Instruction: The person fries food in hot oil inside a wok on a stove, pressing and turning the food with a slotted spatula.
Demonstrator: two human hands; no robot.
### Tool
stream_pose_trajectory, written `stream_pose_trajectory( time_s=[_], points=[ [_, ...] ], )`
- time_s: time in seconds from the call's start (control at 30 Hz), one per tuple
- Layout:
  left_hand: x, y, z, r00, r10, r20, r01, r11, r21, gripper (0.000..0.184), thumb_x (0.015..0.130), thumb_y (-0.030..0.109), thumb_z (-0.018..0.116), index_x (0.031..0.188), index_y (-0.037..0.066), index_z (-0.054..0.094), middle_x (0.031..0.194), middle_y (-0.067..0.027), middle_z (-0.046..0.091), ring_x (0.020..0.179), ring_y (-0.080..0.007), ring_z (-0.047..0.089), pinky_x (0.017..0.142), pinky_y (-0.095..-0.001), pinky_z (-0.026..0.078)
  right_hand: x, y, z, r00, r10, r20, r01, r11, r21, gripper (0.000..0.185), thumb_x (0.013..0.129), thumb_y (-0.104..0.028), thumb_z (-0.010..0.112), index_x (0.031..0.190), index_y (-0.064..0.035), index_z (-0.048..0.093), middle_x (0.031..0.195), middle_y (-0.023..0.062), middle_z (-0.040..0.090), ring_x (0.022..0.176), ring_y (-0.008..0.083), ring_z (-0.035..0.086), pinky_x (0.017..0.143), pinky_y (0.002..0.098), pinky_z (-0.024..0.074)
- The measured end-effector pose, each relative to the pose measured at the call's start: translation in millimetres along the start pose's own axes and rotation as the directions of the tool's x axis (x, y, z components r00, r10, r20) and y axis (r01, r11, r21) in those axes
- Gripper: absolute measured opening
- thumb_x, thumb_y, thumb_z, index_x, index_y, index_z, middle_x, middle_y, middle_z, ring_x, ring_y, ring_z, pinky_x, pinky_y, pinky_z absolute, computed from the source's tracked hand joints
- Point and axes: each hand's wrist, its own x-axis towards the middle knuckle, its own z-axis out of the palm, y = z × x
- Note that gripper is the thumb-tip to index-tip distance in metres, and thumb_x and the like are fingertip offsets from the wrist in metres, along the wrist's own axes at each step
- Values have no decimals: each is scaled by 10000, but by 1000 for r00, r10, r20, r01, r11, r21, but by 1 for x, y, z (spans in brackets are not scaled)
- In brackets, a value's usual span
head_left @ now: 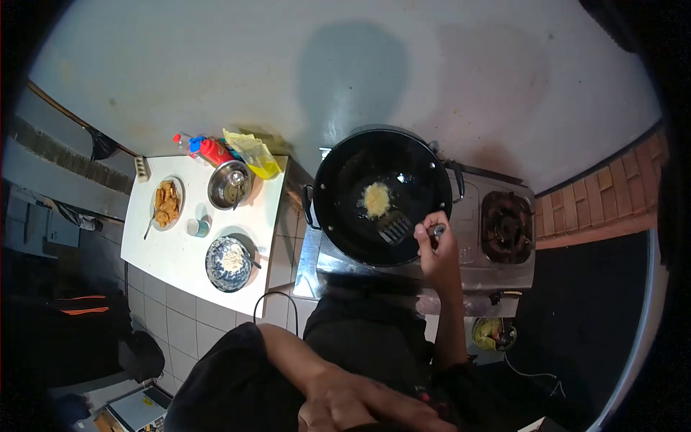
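My right hand [437, 248] is closed around the handle of a slotted spatula [394, 227], over the right side of a large black wok [345, 234]. The spatula's blade is inside the wok, just below and right of a pale golden piece of food [376, 200] frying in oil. At the bottom edge, close to the camera, is my left hand [353, 405]; its fingers are blurred and partly cut off by the frame.
Right of the wok is a bare burner [507, 227]. The white table [187, 277] at left holds a plate of fried food [167, 204], a metal bowl [229, 185], a patterned bowl with pale batter [229, 263], a cup [196, 227], bottles [214, 152] and a yellow bag [253, 153].
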Motion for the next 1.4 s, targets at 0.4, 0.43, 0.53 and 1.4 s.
stream_pose_trajectory(
  time_s=[0.4, 0.43, 0.53, 1.4],
  points=[
    [-8, 85, -54, 860, 196, 471, -484, 606, 631, 188, 993, 152, 493, 889, 53, 615, 959, -136, 674, 774, -311, 719, 722, -383, 582, 19, -10, -11, 990, -131, 51, 140, 943, -302, 182, 1031, -218, 491, 1085, -56, 429, 835, 239, 577, 845, 516, 572, 687, 503, 448],
    [-10, 97, -62, 911, 93, 402, -371, 609, 701, 315, 1042, 269, 441, 897, 46, 610, 951, -143, 633, 735, -260, 689, 646, -383, 576, 22, -12, -13, 991, -122, 55, 133, 944, -302, 182, 1031, -218, 491, 1085, -56, 429, 835, 239, 577, 845, 516, 572, 687, 503, 448],
    [-34, 97, -111, 964, 222, 144, -196, 235, 952, 383, 1062, 305, 363, 909, 12, 555, 882, -145, 575, 709, -248, 606, 672, -371, 510, 31, -16, -13, 971, -222, 95, 241, 884, -400, 199, 1026, -245, 505, 1060, -62, 435, 813, 229, 572, 845, 498, 572, 667, 508, 439],
    [-140, 95, -231, 344, -248, -906, 165, -934, 318, 875, 940, 548, 535, 1532, -17, 226, 1653, -102, 93, 1300, -311, 527, 1096, -458, 404, 40, -26, 3, 972, -196, 133, 232, 900, -369, 214, 1009, -223, 550, 1010, -36, 446, 708, 191, 540, 700, 444, 567, 628, 449, 437]
  ],
)
